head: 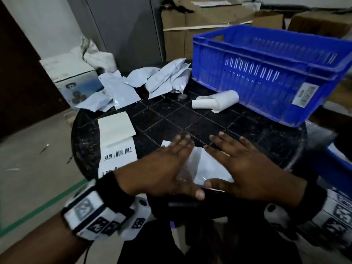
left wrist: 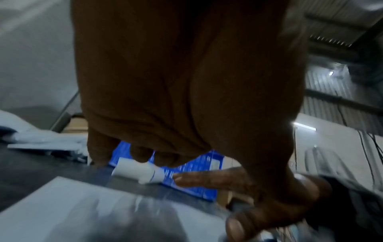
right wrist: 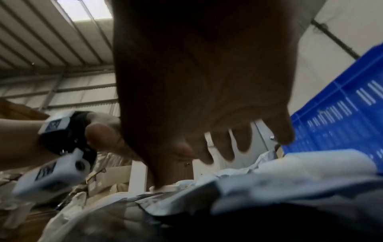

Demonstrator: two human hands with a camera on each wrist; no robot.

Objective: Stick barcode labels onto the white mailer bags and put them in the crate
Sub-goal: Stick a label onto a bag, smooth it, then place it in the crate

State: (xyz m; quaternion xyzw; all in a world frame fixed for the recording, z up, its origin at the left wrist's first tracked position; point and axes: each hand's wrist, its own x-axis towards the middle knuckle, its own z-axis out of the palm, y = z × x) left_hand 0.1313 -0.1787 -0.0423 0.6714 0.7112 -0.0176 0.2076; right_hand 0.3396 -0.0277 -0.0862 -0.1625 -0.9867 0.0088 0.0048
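A white mailer bag (head: 202, 168) lies flat at the near edge of the dark round table (head: 200, 122). My left hand (head: 163, 164) and my right hand (head: 245, 162) both lie flat on it with straight, spread fingers, one at each side. The bag (left wrist: 72, 211) fills the lower left wrist view under the palm. A strip of barcode labels (head: 118, 151) lies left of the hands. A pile of white mailer bags (head: 144, 82) sits at the table's far side. The blue crate (head: 270, 73) stands at the far right, also seen as the crate (right wrist: 342, 117).
A roll of white backing paper (head: 217, 101) lies in front of the crate, seen also as the roll (left wrist: 138, 172). A white box (head: 76, 79) stands off the table's far left. Cardboard boxes (head: 209, 21) are stacked behind. A grey cabinet (head: 123, 29) stands at the back.
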